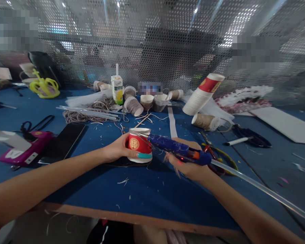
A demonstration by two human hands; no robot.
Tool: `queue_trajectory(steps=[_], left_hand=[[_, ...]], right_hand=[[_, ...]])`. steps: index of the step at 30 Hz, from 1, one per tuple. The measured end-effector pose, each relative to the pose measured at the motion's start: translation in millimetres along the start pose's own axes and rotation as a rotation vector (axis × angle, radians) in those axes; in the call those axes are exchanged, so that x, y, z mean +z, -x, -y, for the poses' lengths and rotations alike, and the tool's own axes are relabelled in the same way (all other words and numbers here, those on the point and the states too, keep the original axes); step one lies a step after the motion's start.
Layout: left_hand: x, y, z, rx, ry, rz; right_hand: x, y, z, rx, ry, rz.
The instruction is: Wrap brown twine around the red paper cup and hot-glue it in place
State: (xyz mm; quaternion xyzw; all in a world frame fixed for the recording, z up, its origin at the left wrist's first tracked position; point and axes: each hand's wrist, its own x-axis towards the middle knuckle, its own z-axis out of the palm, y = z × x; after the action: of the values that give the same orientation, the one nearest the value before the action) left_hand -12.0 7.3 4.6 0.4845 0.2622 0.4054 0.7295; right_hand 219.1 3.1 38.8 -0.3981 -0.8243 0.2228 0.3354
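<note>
My left hand (120, 148) is wrapped round a red paper cup (142, 144) with a gold emblem and white bands at top and bottom. The cup stands near the middle of the blue table (147, 189). In my right hand (190, 167) is a blue hot glue gun (173, 145), with a small red light glowing on it. A long clear glue stick (259, 186) sticks out of its back end. The gun's nozzle is at the upper right side of the cup, close to the rim; whether it touches cannot be made out.
Twine-wrapped cups (134, 105), a drink carton (117, 89) and tangled cord (91, 110) lie behind. A leaning cup stack (203, 95) and scissors (216, 156) are to the right. At left are a phone (63, 142), a purple power strip (32, 149) and a yellow crown-shaped object (44, 87).
</note>
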Motion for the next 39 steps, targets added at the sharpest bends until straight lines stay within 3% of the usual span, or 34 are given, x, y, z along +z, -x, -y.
queue_trajectory(steps=[5, 21, 39], left_hand=[[-0.6, 0.7, -0.1, -0.016, -0.033, -0.025], [-1.6, 0.6, -1.6, 0.01, -0.049, 0.01], [-3.7, -0.3, 0.7, 0.037, 0.014, 0.04]], right_hand=[[1.6, 0.6, -3.4, -0.022, 0.096, -0.008], [-0.4, 0.1, 2.5, -0.033, 0.074, 0.001], [-1.8, 0.6, 3.2, -0.14, 0.145, -0.051]])
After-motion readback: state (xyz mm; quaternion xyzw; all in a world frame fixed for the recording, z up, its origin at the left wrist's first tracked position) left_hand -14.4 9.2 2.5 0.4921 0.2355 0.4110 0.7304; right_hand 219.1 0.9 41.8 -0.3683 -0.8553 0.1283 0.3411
